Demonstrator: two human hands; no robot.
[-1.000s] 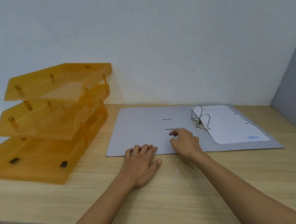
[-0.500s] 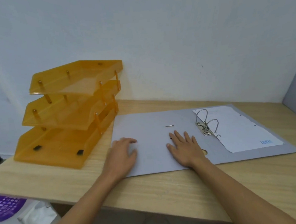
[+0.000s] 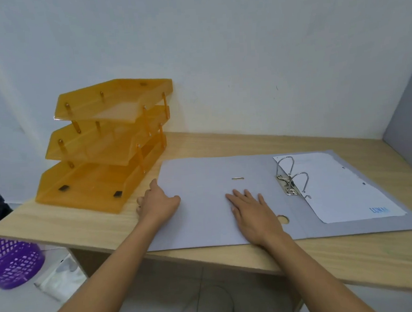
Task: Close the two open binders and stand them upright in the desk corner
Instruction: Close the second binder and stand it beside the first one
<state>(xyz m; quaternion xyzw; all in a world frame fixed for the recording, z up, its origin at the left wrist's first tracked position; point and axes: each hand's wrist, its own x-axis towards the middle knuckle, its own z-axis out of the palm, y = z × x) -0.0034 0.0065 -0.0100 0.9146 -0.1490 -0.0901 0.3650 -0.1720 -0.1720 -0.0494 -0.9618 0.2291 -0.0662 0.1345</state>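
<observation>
In the head view, one grey binder [image 3: 203,204] lies spread flat across the middle of the wooden worktop [image 3: 58,227], its near edge just inside the worktop's front edge; a second binder is not visible. The left hand [image 3: 158,204] curls at the cover's left edge, thumb on top, other fingers hidden, so whether that grip has closed on the board I cannot tell. The right hand [image 3: 255,213] lies flat and open on the cover, holding nothing. The board looks stiff and light, probably smooth enough to slide, so the free left edge seems the place to lift. The metal rings [image 3: 291,176] stand open over a loose white sheet [image 3: 344,190], which might snag. The orange tray stack [image 3: 106,143] crowds the left; the corner at right centre is bare.
</observation>
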